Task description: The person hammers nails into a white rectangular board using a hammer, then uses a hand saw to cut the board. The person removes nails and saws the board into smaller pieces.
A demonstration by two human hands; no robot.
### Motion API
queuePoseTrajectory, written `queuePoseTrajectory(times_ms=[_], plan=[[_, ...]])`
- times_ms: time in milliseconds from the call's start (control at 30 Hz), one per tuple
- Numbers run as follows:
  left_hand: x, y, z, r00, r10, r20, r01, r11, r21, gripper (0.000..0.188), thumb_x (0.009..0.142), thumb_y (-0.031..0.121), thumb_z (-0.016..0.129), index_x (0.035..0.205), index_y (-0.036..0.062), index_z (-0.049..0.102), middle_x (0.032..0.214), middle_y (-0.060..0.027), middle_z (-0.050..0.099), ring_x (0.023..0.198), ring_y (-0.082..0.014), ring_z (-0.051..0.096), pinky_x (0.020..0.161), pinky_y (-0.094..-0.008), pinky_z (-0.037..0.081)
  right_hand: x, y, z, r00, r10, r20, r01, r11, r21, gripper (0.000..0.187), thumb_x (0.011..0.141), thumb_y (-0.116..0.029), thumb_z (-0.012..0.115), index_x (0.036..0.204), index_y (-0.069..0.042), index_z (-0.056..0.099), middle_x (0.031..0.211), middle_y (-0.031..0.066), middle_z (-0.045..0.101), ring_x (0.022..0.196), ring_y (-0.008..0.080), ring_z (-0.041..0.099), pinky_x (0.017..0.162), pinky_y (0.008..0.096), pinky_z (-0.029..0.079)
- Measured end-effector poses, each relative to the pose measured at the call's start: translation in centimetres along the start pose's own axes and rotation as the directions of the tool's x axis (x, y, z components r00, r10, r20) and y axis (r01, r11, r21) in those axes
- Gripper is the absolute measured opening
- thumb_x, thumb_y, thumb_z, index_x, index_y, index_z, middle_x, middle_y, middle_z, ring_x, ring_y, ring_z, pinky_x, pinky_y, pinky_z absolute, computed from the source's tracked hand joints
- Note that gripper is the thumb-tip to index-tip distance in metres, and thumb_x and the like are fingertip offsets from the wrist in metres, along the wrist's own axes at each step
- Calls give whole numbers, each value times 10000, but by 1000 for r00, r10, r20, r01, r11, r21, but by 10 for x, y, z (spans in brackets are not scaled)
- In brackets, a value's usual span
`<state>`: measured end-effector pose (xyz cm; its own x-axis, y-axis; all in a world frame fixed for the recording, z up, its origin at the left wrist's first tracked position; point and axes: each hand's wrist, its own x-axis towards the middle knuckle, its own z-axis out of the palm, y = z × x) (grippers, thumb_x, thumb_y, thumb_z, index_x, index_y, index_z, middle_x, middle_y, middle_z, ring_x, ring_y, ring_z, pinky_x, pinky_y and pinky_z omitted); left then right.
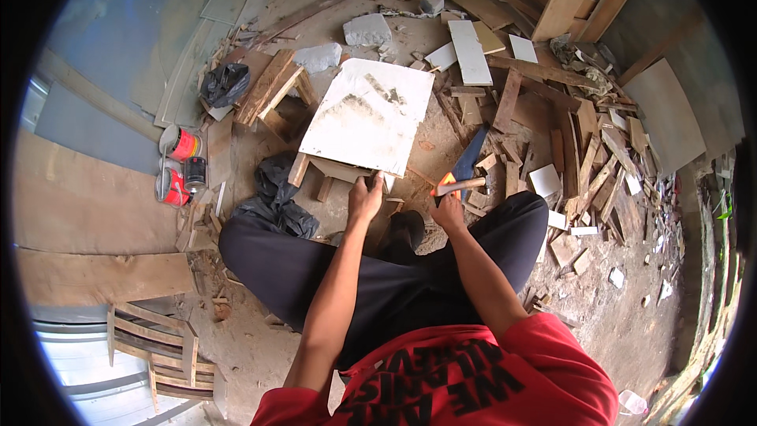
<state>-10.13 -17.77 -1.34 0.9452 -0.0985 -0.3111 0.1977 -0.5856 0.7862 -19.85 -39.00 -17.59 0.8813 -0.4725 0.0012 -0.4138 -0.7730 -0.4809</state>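
A low wooden stool with a square white top (369,114), smudged with dirt, stands in front of me. At the near edge of that top is my left hand (365,200), its fingers bent and pressed together. Whatever it may pinch there is too small to make out. To its right, my right hand (449,211) is closed at the wooden handle of a hammer (465,185), whose head points right. Close beyond that hand is a handsaw (470,156) with a blue blade and orange handle. The hammer handle crosses in front of the saw's grip.
Wood offcuts (587,154) pile up on the right, with white board pieces (471,53) farther back. Left of the stool stands a wooden frame (272,91). Black plastic bags (276,181) lie near my left knee. Red paint cans (180,143) stand by the left wall.
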Motion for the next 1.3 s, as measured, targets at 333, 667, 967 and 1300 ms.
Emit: queuePoseTrajectory(times_ms=[333,667,967,1300], plan=[[49,20,47,934,23,357,-22,1000,-7,715,937,593,541,1035,-111,625,1150,-331,650,1060,-369,670,874,-451,526,-1,-43,-132,910,304,-282,-95,815,572,279,812,-204,612,911,54,573,681,170,591,626,287,613,617,425,481],[153,151,-122,843,387,373,-514,784,349,585,960,561,551,1063,5,697,1039,-154,720,992,-233,662,897,-382,499,-19,-166,-214,920,390,-16,-70,204,976,161,960,-186,584,916,-39,534,607,-37,459,473,51,432,418,246,315],[297,154,-29,579,722,379,-734,258,629,715,945,565,562,1425,48,446,1404,-196,524,1320,-350,481,1084,-473,366,-36,-188,-217,921,390,-16,-45,146,988,159,1024,-171,561,1003,-14,549,736,8,543,527,55,463,445,221,357],[353,187,-20,647,526,551,-758,516,398,624,798,540,786,697,-13,517,616,-74,453,615,-154,392,578,-364,392,-1,-198,-242,850,516,108,-193,113,975,495,913,-501,667,872,-56,453,684,19,416,467,122,432,421,253,363]])
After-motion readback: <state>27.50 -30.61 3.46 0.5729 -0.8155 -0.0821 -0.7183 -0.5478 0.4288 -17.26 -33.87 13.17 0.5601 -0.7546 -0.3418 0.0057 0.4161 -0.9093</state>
